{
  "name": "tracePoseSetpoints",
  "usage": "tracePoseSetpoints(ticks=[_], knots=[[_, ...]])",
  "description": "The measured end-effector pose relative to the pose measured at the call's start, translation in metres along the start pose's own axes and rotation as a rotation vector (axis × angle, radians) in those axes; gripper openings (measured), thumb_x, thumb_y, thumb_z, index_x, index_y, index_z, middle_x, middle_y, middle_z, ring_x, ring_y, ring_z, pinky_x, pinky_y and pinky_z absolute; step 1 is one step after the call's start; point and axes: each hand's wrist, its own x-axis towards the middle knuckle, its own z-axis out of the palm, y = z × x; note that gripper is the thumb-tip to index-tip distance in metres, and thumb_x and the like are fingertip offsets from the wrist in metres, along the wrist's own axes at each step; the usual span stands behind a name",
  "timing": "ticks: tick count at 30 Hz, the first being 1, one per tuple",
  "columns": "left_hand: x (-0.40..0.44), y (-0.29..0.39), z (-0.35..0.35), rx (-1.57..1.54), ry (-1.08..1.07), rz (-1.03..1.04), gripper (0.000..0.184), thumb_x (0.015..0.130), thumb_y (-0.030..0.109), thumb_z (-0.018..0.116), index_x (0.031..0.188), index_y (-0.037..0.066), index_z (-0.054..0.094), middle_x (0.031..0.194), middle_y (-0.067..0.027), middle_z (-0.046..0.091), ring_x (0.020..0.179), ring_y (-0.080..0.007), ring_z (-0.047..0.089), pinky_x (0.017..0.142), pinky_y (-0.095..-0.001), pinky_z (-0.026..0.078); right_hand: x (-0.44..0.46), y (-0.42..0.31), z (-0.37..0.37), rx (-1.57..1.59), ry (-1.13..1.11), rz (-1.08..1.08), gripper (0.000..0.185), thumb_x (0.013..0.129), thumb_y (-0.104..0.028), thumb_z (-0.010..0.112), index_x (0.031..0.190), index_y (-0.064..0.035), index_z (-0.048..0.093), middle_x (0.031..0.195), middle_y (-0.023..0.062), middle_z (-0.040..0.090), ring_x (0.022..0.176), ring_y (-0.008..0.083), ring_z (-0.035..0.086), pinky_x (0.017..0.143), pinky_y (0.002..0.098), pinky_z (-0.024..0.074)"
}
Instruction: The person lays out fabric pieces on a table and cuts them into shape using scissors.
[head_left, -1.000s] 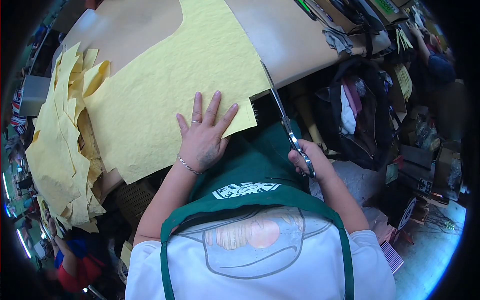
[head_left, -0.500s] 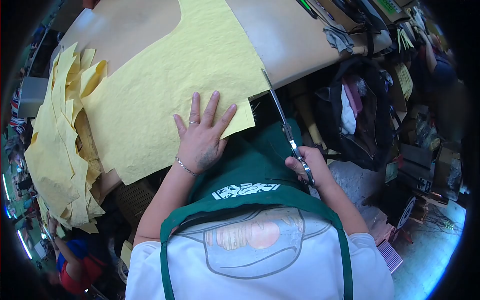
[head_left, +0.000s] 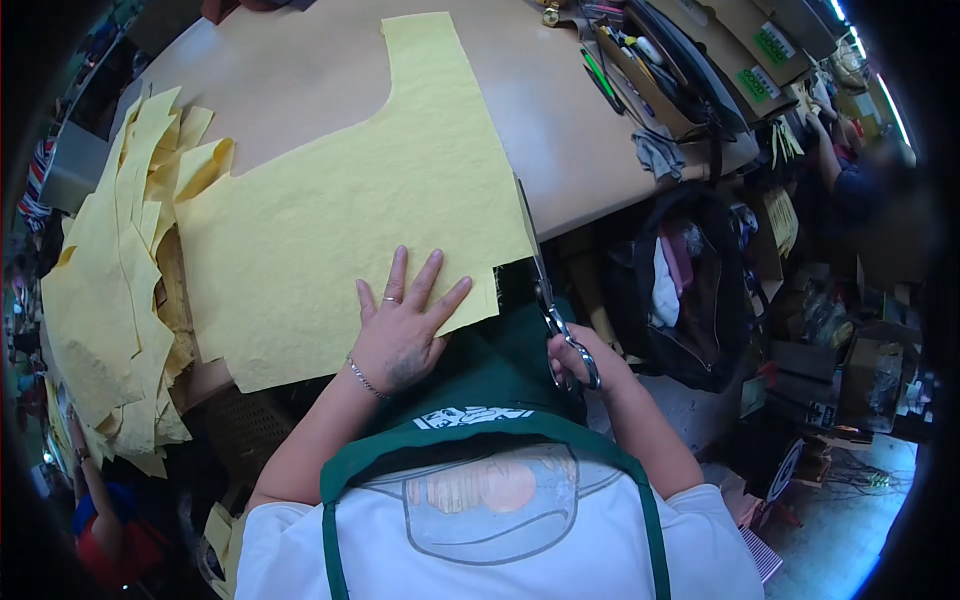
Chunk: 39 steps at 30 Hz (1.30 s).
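Observation:
A large yellow paper sheet (head_left: 320,220), cut in an angular shape with a narrow strip at its far end, lies on the table and overhangs its near edge. My left hand (head_left: 405,325) rests flat on the sheet near its lower edge, fingers spread. Held in my right hand (head_left: 590,365) are long metal scissors (head_left: 546,295), my fingers in the handle loops. The blades lie along the right edge of the sheet, pointing away from me; I cannot tell how far apart they are. Beside the blades, the sheet has a square notch at its lower right corner.
Crumpled yellow paper pieces (head_left: 110,290) are heaped at the left edge of the tan table (head_left: 290,70). A box of pens (head_left: 645,75), a green pen (head_left: 597,70) and a grey cloth (head_left: 658,153) sit at the far right. An open black bag (head_left: 700,300) hangs below. Other people work at both sides.
The view has shifted, showing more of the table's far side. The scissors have turned more upright, their blades now lying along the sheet's right edge. My left hand remains flat on the sheet.

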Motion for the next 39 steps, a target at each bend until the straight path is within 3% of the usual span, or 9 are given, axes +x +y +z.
tracePoseSetpoints(ticks=[17, 32, 33, 39], knots=[[-0.005, 0.0, 0.006, -0.023, -0.001, 0.021, 0.067, 0.068, 0.014, 0.055, 0.129, 0.028, 0.03, 0.141, -0.006, 0.009, 0.129, -0.036, -0.002, 0.087, -0.0702, 0.011, -0.014, -0.002, 0.012, -0.107, 0.194, 0.067, 0.059, 0.063, -0.063, 0.058, 0.064, -0.0049, 0.048, 0.05, -0.0001, 0.045, 0.043, 0.0072, 0.048, 0.039, 0.0212, 0.0381], [-0.018, 0.008, 0.001, -0.063, -0.072, 0.069, 0.066, 0.069, 0.015, 0.054, 0.129, 0.028, 0.03, 0.14, -0.0081, 0.011, 0.128, -0.0376, 0.0, 0.086, -0.0703, 0.015, 0.008, -0.013, 0.007, -0.01, 0.057, 0.064, 0.063, 0.065, -0.067, 0.052, 0.075, -0.0057, 0.044, 0.058, 0.0003, 0.046, 0.049, 0.0077, 0.047, 0.045, 0.0198, 0.0393], [-0.02, 0.009, 0.001, -0.065, -0.082, 0.074, 0.066, 0.069, 0.015, 0.053, 0.129, 0.028, 0.03, 0.14, -0.0082, 0.011, 0.128, -0.0376, 0.0, 0.086, -0.0702, 0.015, 0.007, -0.016, 0.009, -0.026, 0.112, 0.04, 0.064, 0.064, -0.068, 0.052, 0.07, -0.0046, 0.047, 0.055, 0.0006, 0.045, 0.047, 0.0086, 0.047, 0.044, 0.0227, 0.04], [-0.022, 0.008, 0.005, -0.059, -0.075, 0.079, 0.066, 0.069, 0.017, 0.054, 0.129, 0.027, 0.029, 0.14, -0.0086, 0.011, 0.128, -0.0377, 0.0, 0.086, -0.0704, 0.015, 0.002, -0.008, 0.01, -0.074, 0.126, 0.025, 0.061, 0.066, -0.066, 0.052, 0.074, -0.0056, 0.045, 0.056, 0.0, 0.046, 0.048, 0.0072, 0.046, 0.045, 0.0201, 0.0394]])
